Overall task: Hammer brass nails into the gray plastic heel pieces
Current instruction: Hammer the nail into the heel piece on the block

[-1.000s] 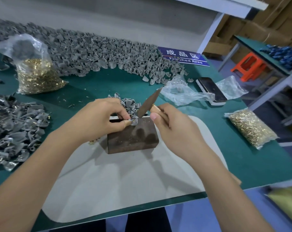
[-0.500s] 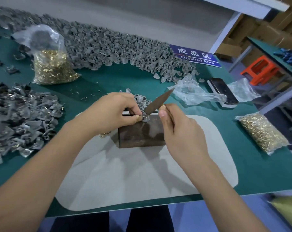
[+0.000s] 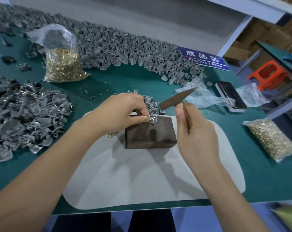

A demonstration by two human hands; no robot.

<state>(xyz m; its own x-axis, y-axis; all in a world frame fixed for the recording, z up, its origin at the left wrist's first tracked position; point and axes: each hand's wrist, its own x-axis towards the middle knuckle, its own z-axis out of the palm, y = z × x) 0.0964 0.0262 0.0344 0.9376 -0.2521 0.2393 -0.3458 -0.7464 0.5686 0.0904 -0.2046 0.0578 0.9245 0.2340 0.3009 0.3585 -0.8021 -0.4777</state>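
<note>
Your left hand (image 3: 118,113) is pinching a gray heel piece (image 3: 152,119) down on the far edge of the dark block (image 3: 150,133), dead centre of the bench. Your right hand (image 3: 194,131), at about 3 o'clock from the block, grips the hammer (image 3: 176,99), head raised above the piece.

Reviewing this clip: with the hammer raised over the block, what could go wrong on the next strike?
1. The left hand pinches the gray heel piece on the dark block, its thumb right beside the strike spot; the hammer in the right hand may well hit it.
2. The piece sits near the block's back edge, so a glancing blow might knock it off into the small pile of heel pieces behind.
</note>
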